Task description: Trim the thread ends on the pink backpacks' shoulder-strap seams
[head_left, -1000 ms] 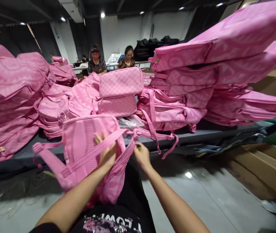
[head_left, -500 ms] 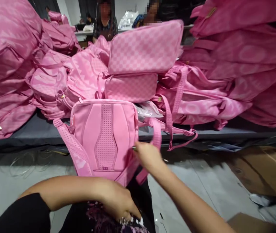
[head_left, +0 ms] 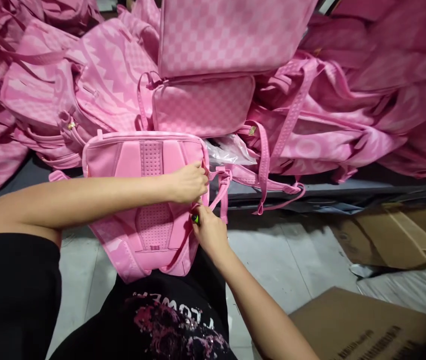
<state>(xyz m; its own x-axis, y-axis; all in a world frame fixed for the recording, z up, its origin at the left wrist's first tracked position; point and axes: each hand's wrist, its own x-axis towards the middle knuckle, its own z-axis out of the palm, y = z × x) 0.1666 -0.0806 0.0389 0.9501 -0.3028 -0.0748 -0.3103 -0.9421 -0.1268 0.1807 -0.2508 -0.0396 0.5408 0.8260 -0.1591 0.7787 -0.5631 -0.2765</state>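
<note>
Left hand (head_left: 191, 183): we grip the side edge of the pink backpack (head_left: 155, 226), beneath it | Right hand (head_left: 212, 232), just below: we clench a green-and-black object (head_left: 195, 219) | Risk: the dangling strap (head_left: 223, 186) beside both may snag us if tugged

Green-and-black tool (head_left: 195, 219) partly hidden by right hand (head_left: 211, 232)
The large pink checkered fabric bag (head_left: 231, 37) is cut off at the frame's top.

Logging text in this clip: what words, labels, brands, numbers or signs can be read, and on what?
Black shirt: white letters, possibly "LOWE"; the rest is unclear.
Cardboard box, lower right: dark print, too blurred to read.
Small patch on the backpack in hand: too small to read.
</note>
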